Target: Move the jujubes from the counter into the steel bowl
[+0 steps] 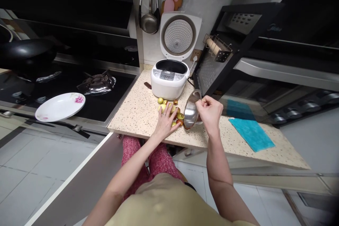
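Observation:
Several green and reddish-brown jujubes point(180, 116) lie in a loose heap on the speckled countertop point(137, 113). Over the heap rests my left hand point(166, 120), fingers spread, touching the fruit and covering part of it. My right hand point(210, 111) is closed on the rim of a steel bowl point(191, 109). The bowl is tipped on its side, its mouth facing the jujubes. Just behind the fruit stands a white rice cooker point(169, 86) with its lid point(178, 36) raised.
A floral plate point(60, 106) sits at the front of the gas stove point(97, 83), left. On the right, a turquoise cloth point(253, 134) lies on the counter beneath an oven point(278, 88). A drawer point(79, 180) is pulled out beside my legs. Ladles point(149, 23) hang behind.

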A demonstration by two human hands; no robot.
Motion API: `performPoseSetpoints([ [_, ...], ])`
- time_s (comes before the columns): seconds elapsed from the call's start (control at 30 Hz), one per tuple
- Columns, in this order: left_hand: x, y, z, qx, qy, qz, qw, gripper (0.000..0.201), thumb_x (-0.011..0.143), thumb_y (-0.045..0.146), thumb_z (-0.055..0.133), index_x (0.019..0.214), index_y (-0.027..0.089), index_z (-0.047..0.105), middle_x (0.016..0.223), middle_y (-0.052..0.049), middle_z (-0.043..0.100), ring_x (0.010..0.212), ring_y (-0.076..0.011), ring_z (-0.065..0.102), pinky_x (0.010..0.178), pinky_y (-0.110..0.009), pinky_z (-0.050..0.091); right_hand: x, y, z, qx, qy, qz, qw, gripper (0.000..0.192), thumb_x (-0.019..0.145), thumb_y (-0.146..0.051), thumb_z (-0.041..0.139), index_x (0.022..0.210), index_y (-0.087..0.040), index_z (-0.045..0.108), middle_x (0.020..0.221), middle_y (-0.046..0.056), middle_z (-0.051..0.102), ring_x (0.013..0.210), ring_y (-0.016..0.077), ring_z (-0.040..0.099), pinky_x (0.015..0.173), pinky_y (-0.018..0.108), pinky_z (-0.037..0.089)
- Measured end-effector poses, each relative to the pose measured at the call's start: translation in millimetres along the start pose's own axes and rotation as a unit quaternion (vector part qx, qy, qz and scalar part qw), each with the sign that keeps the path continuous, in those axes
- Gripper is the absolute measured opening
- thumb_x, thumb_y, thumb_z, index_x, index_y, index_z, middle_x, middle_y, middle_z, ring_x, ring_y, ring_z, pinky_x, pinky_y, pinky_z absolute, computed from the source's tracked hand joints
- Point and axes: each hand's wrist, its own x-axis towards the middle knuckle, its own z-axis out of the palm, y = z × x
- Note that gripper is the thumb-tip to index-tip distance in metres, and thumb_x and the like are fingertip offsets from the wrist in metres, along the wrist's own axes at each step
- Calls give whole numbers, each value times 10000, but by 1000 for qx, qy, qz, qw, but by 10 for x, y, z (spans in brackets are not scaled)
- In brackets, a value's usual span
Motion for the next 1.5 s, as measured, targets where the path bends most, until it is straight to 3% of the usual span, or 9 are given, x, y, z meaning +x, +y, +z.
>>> performPoseSetpoints([
  [0.33, -126, 59, -96, 5, -14, -11, 1000, 869, 993, 519, 610, 1684, 242, 161, 1721, -218, 260, 1619, -381, 199, 1271, -706, 142, -275, 127, -372, 47, 38, 11, 998, 266, 759, -231, 601, 570, -222, 413, 539, -72, 349, 532, 96, 320, 555, 268, 265],
  [0.5, -311, 135, -209, -8, -29, -31, 999, 928, 985, 547, 618, 1691, 247, 97, 1709, -231, 280, 1617, -392, 200, 1269, -704, 173, -404, 263, -603, 104, 82, 51, 990, 317, 796, -277, 630, 578, -223, 406, 580, -64, 342, 572, 103, 318, 570, 279, 263],
  [0.67, -533, 223, -362, -105, 1, -46, 993, 931, 985, 521, 635, 1693, 311, 69, 1720, -182, 274, 1616, -357, 228, 1261, -640, 306, -495, 484, -710, 201, 108, 135, 964, 355, 769, -345, 700, 591, -227, 416, 580, -69, 331, 549, 98, 287, 529, 270, 233],
  [0.77, -666, 227, -462, -145, 24, 9, 989, 906, 962, 601, 612, 1688, 346, 134, 1697, -160, 335, 1606, -349, 266, 1235, -626, 373, -553, 514, -573, 277, 51, 200, 938, 385, 732, -400, 717, 599, -234, 397, 572, -67, 372, 517, 97, 323, 492, 248, 247],
  [0.87, -793, 178, -593, -132, 58, 52, 988, 736, 999, 678, 419, 1656, 378, 278, 1646, -136, 432, 1585, -338, 324, 1216, -632, 400, -640, 440, -274, 359, -67, 263, 893, 402, 705, -464, 721, 632, -248, 390, 582, -53, 458, 495, 110, 387, 468, 241, 302],
  [1.0, -960, 10, -812, -84, 135, 43, 986, 651, 1014, 708, 319, 1577, 409, 448, 1550, -102, 551, 1513, -335, 449, 1163, -609, 471, -819, 263, 196, 423, -176, 284, 842, 391, 738, -508, 712, 680, -252, 422, 655, -26, 540, 566, 143, 486, 532, 263, 423],
  [1.13, -1124, -250, -1031, -65, 199, 26, 978, 653, 1011, 709, 386, 1557, 366, 491, 1490, -114, 601, 1464, -338, 508, 1153, -601, 475, -1040, 69, 554, 477, -216, 296, 799, 404, 733, -522, 758, 695, -248, 464, 718, -14, 548, 667, 158, 490, 647, 283, 462],
  [1.33, -1284, -507, -1216, -41, 234, 2, 971, 686, 975, 725, 477, 1559, 365, 472, 1449, -130, 622, 1443, -360, 529, 1143, -625, 461, -1272, -123, 840, 499, -269, 274, 777, 496, 801, -561, 714, 672, -251, 349, 690, -52, 369, 647, 131, 338, 626, 256, 353],
  [1.5, -1371, -566, -1176, -32, 233, -19, 972, 687, 966, 747, 477, 1516, 337, 515, 1408, -136, 638, 1428, -364, 542, 1137, -618, 462, -1299, -145, 902, 474, -270, 256, 798, 547, 805, -601, 697, 670, -254, 296, 672, -62, 282, 625, 126, 259, 576, 255, 268],
])
